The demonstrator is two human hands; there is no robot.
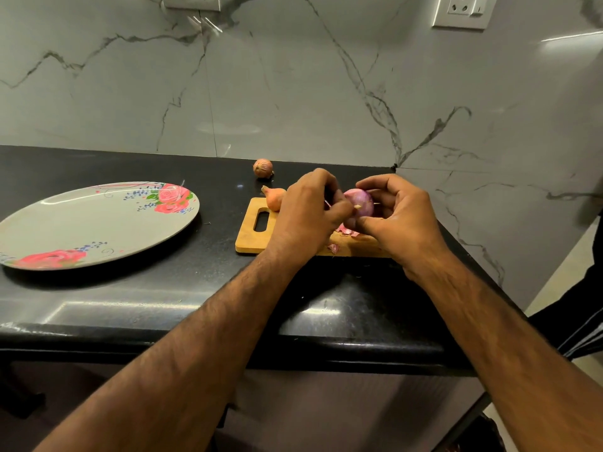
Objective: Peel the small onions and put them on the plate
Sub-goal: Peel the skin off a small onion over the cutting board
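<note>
A partly peeled pink onion (pixel 360 202) is held above the wooden cutting board (pixel 253 236). My right hand (pixel 403 216) grips it from the right with curled fingers. My left hand (pixel 310 213) pinches at its left side, where a thin strip of skin sticks out. An unpeeled orange onion (pixel 273 197) lies at the board's far left corner, just beside my left hand. Another unpeeled onion (pixel 263 168) sits further back near the wall. The grey plate (pixel 98 223) with pink roses lies to the left with nothing on it.
Bits of pink onion skin (pixel 333 247) lie on the board under my hands. The black counter (pixel 163 305) ends in a rounded front edge and a corner at the right. A marble wall rises behind, with a socket (pixel 463 9) at the top right.
</note>
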